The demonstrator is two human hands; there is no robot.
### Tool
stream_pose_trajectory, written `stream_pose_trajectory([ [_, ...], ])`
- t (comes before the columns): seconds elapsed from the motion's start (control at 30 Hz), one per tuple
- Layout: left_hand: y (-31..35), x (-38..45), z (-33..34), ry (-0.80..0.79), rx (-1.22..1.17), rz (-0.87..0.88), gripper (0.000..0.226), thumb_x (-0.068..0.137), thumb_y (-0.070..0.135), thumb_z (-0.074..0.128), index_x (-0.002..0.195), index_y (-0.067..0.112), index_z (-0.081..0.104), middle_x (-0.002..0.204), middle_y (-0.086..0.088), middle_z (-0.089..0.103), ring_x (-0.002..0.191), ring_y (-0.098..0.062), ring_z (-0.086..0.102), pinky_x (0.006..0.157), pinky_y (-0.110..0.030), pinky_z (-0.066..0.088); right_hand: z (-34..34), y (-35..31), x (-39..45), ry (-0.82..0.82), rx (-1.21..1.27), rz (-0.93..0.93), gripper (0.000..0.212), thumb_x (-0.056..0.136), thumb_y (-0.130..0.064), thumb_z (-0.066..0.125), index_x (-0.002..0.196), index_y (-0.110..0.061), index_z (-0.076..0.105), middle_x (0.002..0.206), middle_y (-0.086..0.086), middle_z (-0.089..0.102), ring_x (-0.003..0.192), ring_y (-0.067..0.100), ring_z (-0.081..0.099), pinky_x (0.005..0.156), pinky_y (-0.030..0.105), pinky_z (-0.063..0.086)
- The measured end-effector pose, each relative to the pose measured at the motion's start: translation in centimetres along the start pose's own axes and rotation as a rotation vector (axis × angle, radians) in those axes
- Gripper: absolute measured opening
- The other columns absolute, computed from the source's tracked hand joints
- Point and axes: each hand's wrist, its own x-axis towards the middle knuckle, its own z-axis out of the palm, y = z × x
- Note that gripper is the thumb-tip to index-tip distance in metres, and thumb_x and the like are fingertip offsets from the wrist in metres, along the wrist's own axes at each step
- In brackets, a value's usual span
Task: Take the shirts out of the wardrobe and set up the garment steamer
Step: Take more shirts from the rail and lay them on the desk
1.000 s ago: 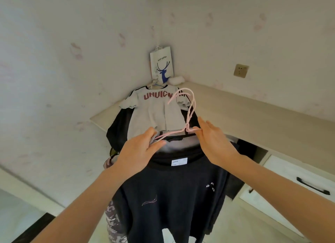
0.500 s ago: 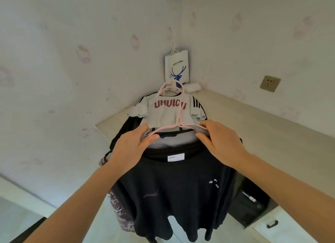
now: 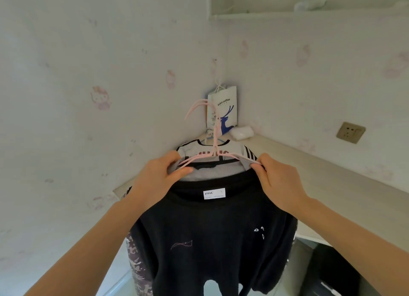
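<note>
- The left hand (image 3: pixel 159 176) is raised in front of the person, its thumb and fingers pinching the left end of a pink hanger (image 3: pixel 212 156) together with the grey mesh fabric beneath it.
- The right hand (image 3: pixel 278 180) mirrors it on the other side, fingertips curled round the hanger's right end and the same fabric.
- The pink hanger's hook (image 3: pixel 199 106) stands upright between the hands, overlapping a white paper bag (image 3: pixel 223 107) with a blue deer print (the printed words read as a coffee brand) that hangs in the corner of the wall.
- A grey mesh shirt (image 3: pixel 212 174) sits on the hanger, held up at shoulder level.
- A black shirt (image 3: pixel 210 236) with a white neck label hangs just below and in front of it, draping down between the forearms.
- Behind the hanger a white shirt (image 3: pixel 205 147) with black shoulder stripes and red lettering hangs near the corner; the hands cover most of it.
- A patterned garment (image 3: pixel 137 267) shows at the lower left edge of the black shirt.
- A pale wooden desk (image 3: pixel 321 176) runs along the right wall, with a wall socket (image 3: pixel 350 132) above it and a small white object (image 3: pixel 241 132) at its far corner.
</note>
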Motion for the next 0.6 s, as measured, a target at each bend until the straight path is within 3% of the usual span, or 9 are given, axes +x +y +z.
stream_pose_trajectory([
  [0.17, -4.4, 2.2, -0.7, -0.121, 0.049, -0.059, 0.042, 0.081, 0.047, 0.068, 0.06, 0.032, 0.035, 0.051, 0.008, 0.037, 0.05, -0.008, 0.036, 0.052, -0.021, 0.027, 1.2, 0.1, 3.1, -0.004, 0.096, 0.043, 0.023, 0.097, -0.042, 0.042, 0.085, -0.023, 0.049, 0.058, -0.012, 0.047, 0.052, 0.007, 0.049, 0.05, 0.026, 0.034],
  [0.3, -8.3, 2.5, -1.5, -0.123, 0.075, -0.124, 0.047, 0.078, 0.054, 0.067, 0.061, 0.025, 0.034, 0.054, 0.006, 0.035, 0.051, -0.009, 0.032, 0.054, -0.026, 0.03, 1.5, 0.5, 5.0, -0.001, 0.114, 0.075, 0.021, 0.097, -0.04, 0.045, 0.083, -0.024, 0.049, 0.056, -0.011, 0.047, 0.052, 0.008, 0.049, 0.049, 0.022, 0.029],
  [0.37, -9.1, 3.0, -1.9, -0.088, 0.094, -0.123, 0.047, 0.081, 0.054, 0.062, 0.06, 0.022, 0.035, 0.054, 0.005, 0.034, 0.052, -0.013, 0.034, 0.055, -0.027, 0.031, 1.5, 0.4, 6.0, 0.009, 0.12, 0.081, 0.023, 0.096, -0.04, 0.046, 0.083, -0.022, 0.052, 0.056, -0.007, 0.05, 0.052, 0.012, 0.05, 0.049, 0.024, 0.031],
  [0.47, -8.9, 3.9, -2.3, 0.049, 0.034, -0.091, 0.037, 0.082, 0.052, 0.059, 0.062, 0.021, 0.05, 0.055, 0.003, 0.047, 0.054, -0.013, 0.045, 0.056, -0.026, 0.038, 1.1, 0.0, 7.4, 0.065, 0.155, 0.088, 0.022, 0.095, -0.04, 0.05, 0.083, -0.022, 0.056, 0.062, -0.001, 0.058, 0.054, 0.015, 0.053, 0.051, 0.026, 0.037],
  [0.6, -7.5, 6.2, -3.6, 0.231, -0.069, -0.059, 0.022, 0.085, 0.045, 0.06, 0.076, 0.025, 0.065, 0.068, 0.009, 0.064, 0.069, -0.01, 0.06, 0.068, -0.03, 0.048, -0.6, -0.6, 10.1, 0.181, 0.195, 0.09, 0.021, 0.094, -0.04, 0.052, 0.084, -0.022, 0.057, 0.07, -0.004, 0.062, 0.062, 0.013, 0.057, 0.06, 0.034, 0.045],
])
